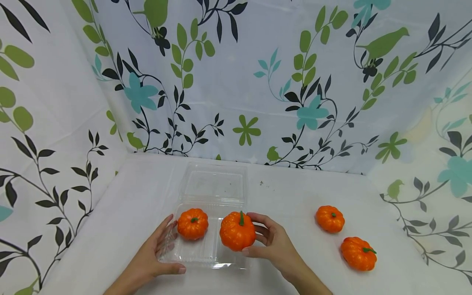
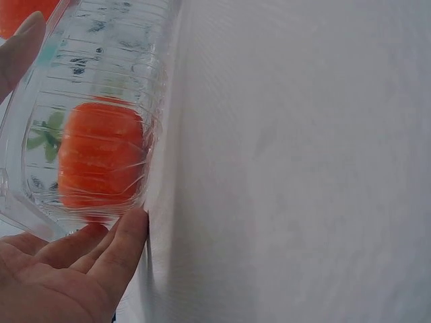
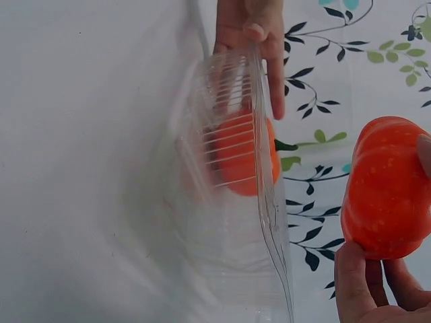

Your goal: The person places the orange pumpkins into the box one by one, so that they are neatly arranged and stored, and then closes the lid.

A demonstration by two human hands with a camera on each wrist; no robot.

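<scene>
A clear plastic clamshell container (image 1: 215, 256) lies with its lid (image 1: 215, 184) folded back. An orange toy pumpkin (image 1: 192, 224) with a green stem sits in its left part. My left hand (image 1: 153, 254) is at the container's left front corner; its fingers (image 2: 121, 256) touch the side wall, with the thumb spread apart near the front edge. Between thumb and fingers, my right hand (image 1: 271, 241) holds a second orange pumpkin (image 1: 237, 231) above the container's right part. The right wrist view shows this pumpkin (image 3: 387, 188) raised clear of the rim.
Two more orange pumpkins, one farther back (image 1: 330, 219) and one nearer (image 1: 358, 254), rest on the white cloth (image 1: 295, 196) to the right. Behind and at both sides hangs a curtain (image 1: 236, 82) printed with leaves, flowers and birds.
</scene>
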